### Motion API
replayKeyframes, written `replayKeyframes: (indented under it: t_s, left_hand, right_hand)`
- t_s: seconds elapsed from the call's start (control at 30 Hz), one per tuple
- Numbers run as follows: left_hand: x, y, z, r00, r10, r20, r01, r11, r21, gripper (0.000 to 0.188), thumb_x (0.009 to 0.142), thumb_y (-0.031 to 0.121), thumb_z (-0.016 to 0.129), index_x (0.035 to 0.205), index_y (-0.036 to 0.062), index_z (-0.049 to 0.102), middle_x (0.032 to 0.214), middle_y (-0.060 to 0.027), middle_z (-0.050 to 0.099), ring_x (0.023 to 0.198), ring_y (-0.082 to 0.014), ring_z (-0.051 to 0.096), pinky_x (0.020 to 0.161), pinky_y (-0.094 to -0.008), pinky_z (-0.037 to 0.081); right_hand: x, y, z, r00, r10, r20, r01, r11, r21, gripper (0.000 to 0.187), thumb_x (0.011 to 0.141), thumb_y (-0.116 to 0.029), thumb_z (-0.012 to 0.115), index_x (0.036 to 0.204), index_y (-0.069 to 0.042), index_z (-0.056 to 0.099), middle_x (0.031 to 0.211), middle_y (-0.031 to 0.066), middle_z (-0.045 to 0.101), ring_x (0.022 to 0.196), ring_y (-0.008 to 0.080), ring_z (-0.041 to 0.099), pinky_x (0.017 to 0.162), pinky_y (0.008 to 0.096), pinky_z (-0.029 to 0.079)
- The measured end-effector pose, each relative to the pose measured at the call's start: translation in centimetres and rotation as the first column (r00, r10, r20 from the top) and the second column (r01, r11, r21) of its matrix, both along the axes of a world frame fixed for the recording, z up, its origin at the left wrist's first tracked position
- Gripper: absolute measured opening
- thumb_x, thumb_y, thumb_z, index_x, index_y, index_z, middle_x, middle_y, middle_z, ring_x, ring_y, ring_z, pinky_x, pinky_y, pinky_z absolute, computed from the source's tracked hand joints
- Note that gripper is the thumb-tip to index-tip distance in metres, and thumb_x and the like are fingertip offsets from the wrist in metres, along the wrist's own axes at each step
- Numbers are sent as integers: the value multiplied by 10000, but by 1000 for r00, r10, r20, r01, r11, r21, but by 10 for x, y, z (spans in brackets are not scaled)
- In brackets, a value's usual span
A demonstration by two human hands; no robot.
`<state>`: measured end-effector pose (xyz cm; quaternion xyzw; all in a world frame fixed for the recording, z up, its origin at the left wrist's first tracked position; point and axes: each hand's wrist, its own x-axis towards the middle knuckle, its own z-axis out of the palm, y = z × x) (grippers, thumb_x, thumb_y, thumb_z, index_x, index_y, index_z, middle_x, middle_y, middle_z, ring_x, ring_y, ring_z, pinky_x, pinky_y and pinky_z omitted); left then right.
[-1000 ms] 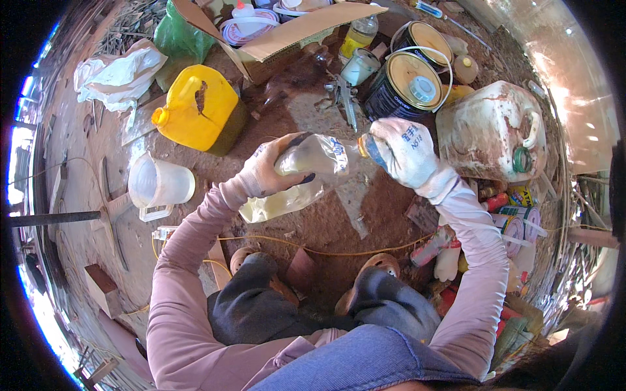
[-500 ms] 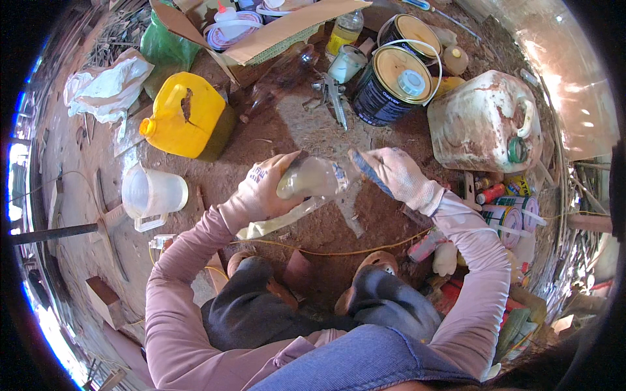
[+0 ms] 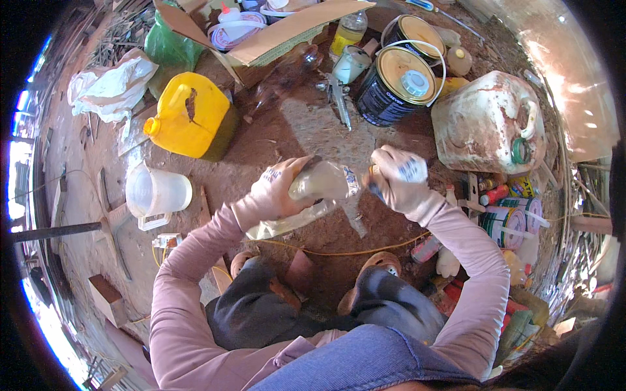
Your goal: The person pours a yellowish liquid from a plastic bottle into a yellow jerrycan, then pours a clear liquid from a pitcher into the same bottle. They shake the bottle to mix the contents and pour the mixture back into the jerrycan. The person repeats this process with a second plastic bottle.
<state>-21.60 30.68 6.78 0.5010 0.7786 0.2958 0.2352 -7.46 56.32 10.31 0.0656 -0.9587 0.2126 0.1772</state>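
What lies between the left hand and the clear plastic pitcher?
In the head view, a thin brown strip, perhaps wood, lies on the dirt floor between the left hand and the pitcher.

The right hand is blurred, so whatever its fingers pinch beside the clear bottle cannot be made out. The left hand hides part of that bottle. Toward the far edge of the ground, the cardboard box runs out of view; the front can partly covers the rear can.
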Motion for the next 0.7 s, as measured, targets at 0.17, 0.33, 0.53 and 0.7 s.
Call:
replayKeyframes:
  t_s: [0.17,0.33,0.53,0.7]
  left_hand:
    - [-1,3,0,925,-54,377,81,995,-56,879,792,424,831,1452,-30,467,1366,-264,590,1280,-394,579,1109,-427,448]
    - [22,9,-1,967,3,-253,-14,999,-40,869,764,400,819,1445,14,441,1233,-223,585,1068,-433,592,923,-512,483]
    - [19,-3,-34,977,76,-200,-61,995,82,844,793,445,806,1439,22,466,1267,-215,601,1141,-416,604,985,-499,485]
    - [-29,4,-92,573,366,733,-512,859,-28,592,925,405,737,1347,20,583,1217,-163,693,1074,-280,695,975,-434,557]
  right_hand:
    - [11,11,-2,992,130,0,-130,991,12,406,951,-424,593,716,-94,608,689,55,555,607,302,581,575,414,456]
    - [38,13,-120,880,-133,456,447,559,-699,456,1062,-391,523,881,-33,741,721,21,672,620,249,640,595,387,480]
    - [34,17,-69,649,311,695,674,188,-714,355,1060,-431,506,938,-136,662,682,-41,608,517,80,546,466,239,431]
    - [20,61,4,900,-132,414,435,260,-862,431,1060,-528,480,1095,-120,615,824,9,649,618,72,611,427,210,419]
